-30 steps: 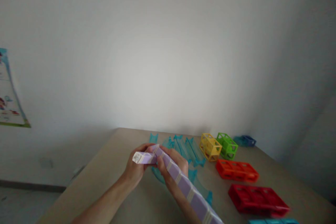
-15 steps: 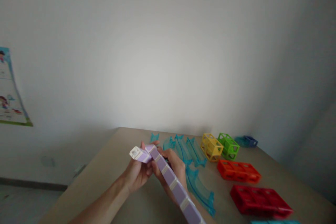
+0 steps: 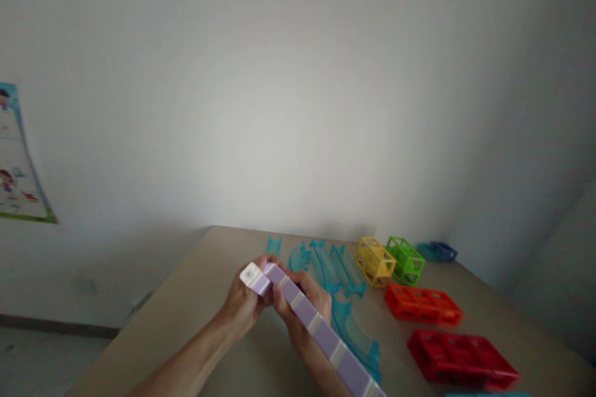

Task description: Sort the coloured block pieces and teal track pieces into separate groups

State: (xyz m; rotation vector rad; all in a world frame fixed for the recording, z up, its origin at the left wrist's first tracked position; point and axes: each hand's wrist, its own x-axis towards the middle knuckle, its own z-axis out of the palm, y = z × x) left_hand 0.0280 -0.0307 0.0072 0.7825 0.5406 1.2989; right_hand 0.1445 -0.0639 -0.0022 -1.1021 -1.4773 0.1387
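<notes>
Purple blocks (image 3: 305, 313) already formed a long bar, clasped by left hand (image 3: 244, 304) and right hand (image 3: 314, 298) at bottom centre, while blue tracks (image 3: 356, 338) lay loose at lower right.

no text readable, wall poster (image 3: 19, 161) blurred

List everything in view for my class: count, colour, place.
Banded strip: one or two pieces, purple, in hands
Track pieces: five or more, turquoise, table
Yellow frame: one, yellow, back right
Green frame: one, green, beside it
Orange block: one, orange, right
Red block: one, red, nearer
Edge piece: one, light blue, bottom
Corner pieces: unclear, blue, far right
Poster: one, multicoloured, left wall
Table: one, tan, below
Wall: count unclear, pale, behind
Floor: one, grey, left
Left hand: one, bare, strip's short end
Right hand: one, bare, strip's long part
</notes>
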